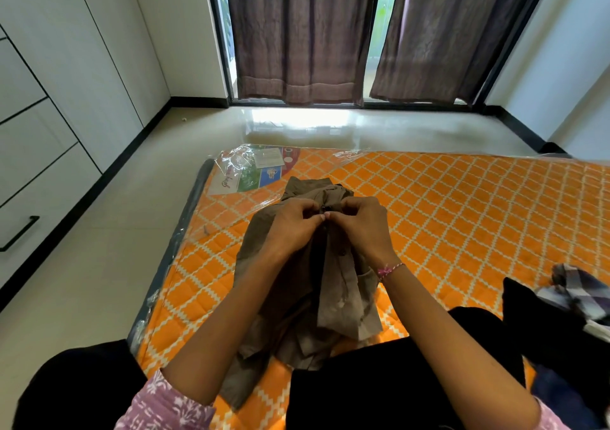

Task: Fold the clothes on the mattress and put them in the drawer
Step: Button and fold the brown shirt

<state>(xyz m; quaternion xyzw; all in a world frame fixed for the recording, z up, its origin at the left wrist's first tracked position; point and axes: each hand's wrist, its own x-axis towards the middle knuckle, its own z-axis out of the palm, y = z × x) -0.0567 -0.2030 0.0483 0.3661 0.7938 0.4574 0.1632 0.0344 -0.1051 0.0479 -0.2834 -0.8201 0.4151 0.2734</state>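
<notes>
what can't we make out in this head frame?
- Button state on the brown shirt: left hand and right hand pinch the placket and cover it.
- Clothes pile: cut by the right edge.
- Drawer: cut by the left edge.
- Mattress label: text too small.

The person wore short sleeves (165, 403) of pink-lilac fabric printed with a white floral pattern, ending above the elbows. A pink-and-white braided thread bracelet (390, 270) circled the right wrist. Black trousers (379, 383) covered both legs. The left wrist carried nothing.
</notes>
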